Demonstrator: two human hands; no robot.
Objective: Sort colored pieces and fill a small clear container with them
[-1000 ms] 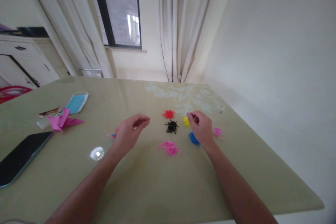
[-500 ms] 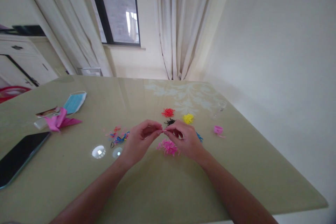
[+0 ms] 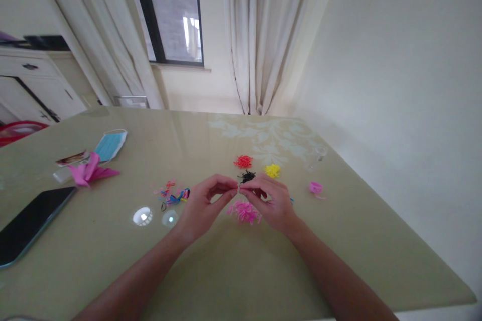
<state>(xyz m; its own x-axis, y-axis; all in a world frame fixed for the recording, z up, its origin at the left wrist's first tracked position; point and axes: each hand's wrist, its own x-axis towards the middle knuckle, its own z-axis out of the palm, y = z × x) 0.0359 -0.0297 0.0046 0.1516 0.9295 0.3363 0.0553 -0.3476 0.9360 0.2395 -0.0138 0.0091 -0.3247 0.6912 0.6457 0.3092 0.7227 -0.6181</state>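
Grip pinched, left hand [image 3: 201, 206] and right hand [image 3: 276, 204] hold a tiny piece [image 3: 238, 188].

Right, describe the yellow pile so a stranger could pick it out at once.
Start at the big greenish table. Just beyond the right hand lies the yellow pile, a small loose heap of tiny bits. Its solid yellow sets it apart from the red pile and black pile to its left.
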